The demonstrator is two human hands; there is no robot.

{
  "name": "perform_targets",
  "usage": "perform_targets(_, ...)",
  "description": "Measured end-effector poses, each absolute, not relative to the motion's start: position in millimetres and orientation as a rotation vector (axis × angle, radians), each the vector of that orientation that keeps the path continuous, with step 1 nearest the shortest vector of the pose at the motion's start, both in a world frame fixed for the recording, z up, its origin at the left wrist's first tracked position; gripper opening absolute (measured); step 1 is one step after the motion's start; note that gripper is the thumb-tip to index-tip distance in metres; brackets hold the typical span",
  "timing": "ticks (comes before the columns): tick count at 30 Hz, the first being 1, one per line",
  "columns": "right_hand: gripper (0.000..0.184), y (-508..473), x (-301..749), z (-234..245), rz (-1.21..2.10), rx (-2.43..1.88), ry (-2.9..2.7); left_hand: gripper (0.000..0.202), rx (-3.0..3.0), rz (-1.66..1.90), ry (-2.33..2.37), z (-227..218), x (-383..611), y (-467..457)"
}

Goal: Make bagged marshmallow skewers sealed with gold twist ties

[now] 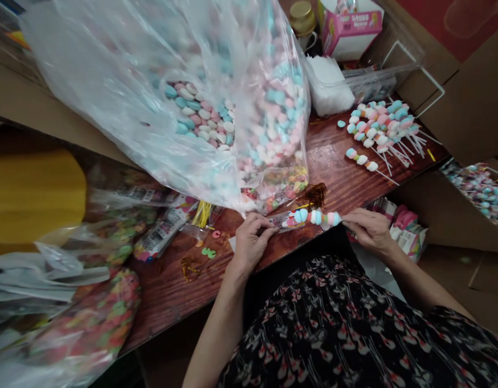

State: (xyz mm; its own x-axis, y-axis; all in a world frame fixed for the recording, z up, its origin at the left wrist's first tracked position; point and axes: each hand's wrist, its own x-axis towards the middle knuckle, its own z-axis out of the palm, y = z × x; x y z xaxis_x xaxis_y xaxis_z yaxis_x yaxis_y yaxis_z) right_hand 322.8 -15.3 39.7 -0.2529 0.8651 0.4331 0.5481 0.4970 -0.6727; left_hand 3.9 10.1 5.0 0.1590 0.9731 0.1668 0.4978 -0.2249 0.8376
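Shows, lower centre, 1 marshmallow skewer [317, 217], stick pinched by right hand [368, 229], clear sleeve [278, 221] clamped in left hand [249, 241] fingers; risks a torn sleeve if pushed askew.

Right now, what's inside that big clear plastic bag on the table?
The clear bag holds pink, blue and white candies, heaped toward its lower right. Glare and creases blur most of them; whatever lies beneath the heap is covered.

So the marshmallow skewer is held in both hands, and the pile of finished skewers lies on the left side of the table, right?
Not quite: the head view shows the pile of finished skewers on the right side of the table, not the left. The marshmallow skewer is indeed held between the left hand and the right hand.
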Motion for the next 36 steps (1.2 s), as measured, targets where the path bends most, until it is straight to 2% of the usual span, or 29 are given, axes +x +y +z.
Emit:
perform_targets(11, 0.027, -29, 323, 19, 0.149, -1.126, -2.073, 0.01, 1.827, 0.999, 1.395, 3, 5, 9)
perform_targets(20, 0.027, -35, 318, 12, 0.252, -1.222, -2.081, 0.009, 1.893, 0.942, 1.403, 4, 4, 9)
perform_targets(36, 0.028, 11, 305, 46, 0.005, -1.041, -2.521, 0.007, 1.983, 0.884, 1.301, 7, 0, 11)
